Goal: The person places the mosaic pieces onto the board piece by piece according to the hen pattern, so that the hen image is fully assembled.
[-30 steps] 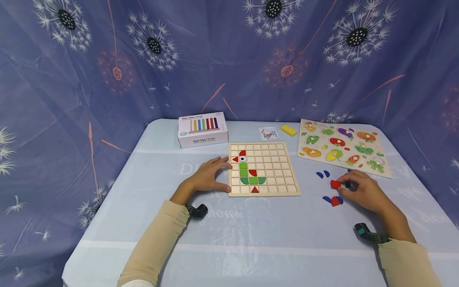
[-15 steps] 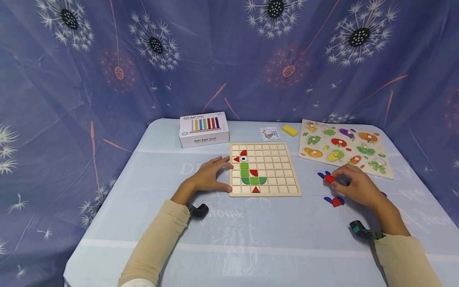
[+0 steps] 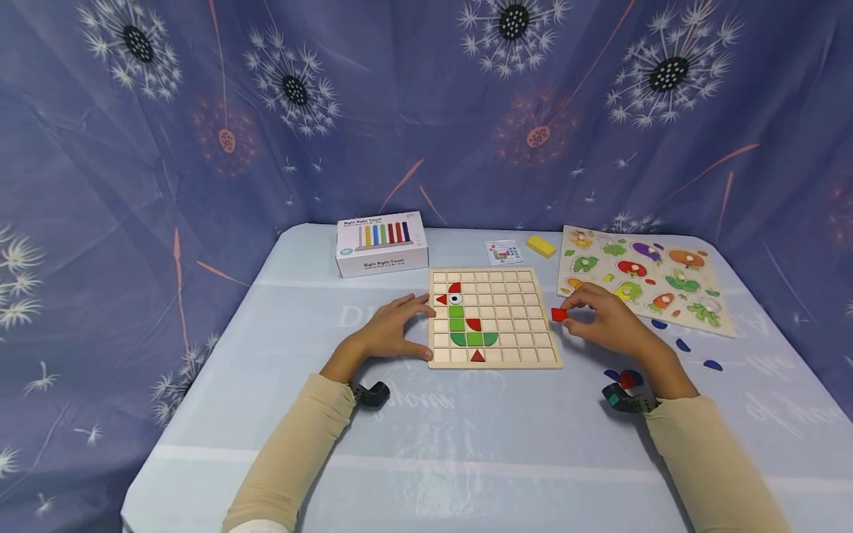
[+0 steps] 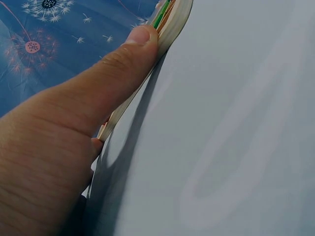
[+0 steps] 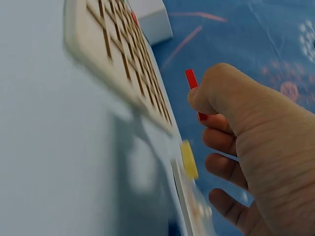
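Observation:
A wooden grid board lies mid-table, with red and green pieces, plus one white eye-marked piece, arranged on its left side. My left hand rests at the board's left edge, its thumb against the rim and its fingers spread. Between thumb and fingertips, my right hand pinches a small red puzzle piece just beyond the board's right edge. In the right wrist view the red piece shows edge-on, partly covered by the thumb.
Several blue half-round pieces lie at the right. Another red piece sits among blue ones, partly behind the right wrist camera. Behind are a vegetable puzzle board, a yellow block, a picture card and a white box.
My right hand has carried the red piece leftward from the loose pieces to beside the board, uncovering several blue pieces. My left hand has stayed at the board's edge.

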Action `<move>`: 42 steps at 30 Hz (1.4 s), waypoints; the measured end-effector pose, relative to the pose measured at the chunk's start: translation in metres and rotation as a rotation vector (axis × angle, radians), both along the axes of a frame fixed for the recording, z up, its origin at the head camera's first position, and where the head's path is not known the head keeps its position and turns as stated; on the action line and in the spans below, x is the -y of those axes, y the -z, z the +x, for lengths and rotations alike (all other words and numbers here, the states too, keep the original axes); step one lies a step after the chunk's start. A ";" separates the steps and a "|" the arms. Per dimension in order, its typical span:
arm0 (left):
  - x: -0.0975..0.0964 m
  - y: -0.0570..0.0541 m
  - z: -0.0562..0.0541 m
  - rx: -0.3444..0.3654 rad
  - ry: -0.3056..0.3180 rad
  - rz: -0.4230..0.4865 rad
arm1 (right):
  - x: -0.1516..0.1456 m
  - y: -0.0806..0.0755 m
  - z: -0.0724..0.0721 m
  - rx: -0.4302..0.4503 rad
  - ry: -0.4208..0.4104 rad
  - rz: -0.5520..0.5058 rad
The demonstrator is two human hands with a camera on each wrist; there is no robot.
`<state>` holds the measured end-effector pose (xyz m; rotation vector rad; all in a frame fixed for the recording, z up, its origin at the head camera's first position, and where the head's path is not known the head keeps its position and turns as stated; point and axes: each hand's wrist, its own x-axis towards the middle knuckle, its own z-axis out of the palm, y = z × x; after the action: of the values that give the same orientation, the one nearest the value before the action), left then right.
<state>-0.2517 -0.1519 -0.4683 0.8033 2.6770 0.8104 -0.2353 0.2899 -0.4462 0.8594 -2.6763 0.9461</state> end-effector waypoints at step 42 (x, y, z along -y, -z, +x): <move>0.000 -0.003 0.001 0.009 -0.004 -0.004 | 0.099 0.020 -0.035 0.249 -0.228 -0.092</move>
<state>-0.2511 -0.1518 -0.4657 0.7920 2.6719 0.8077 -0.2703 0.1911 -0.4666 1.1114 -2.7510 1.2956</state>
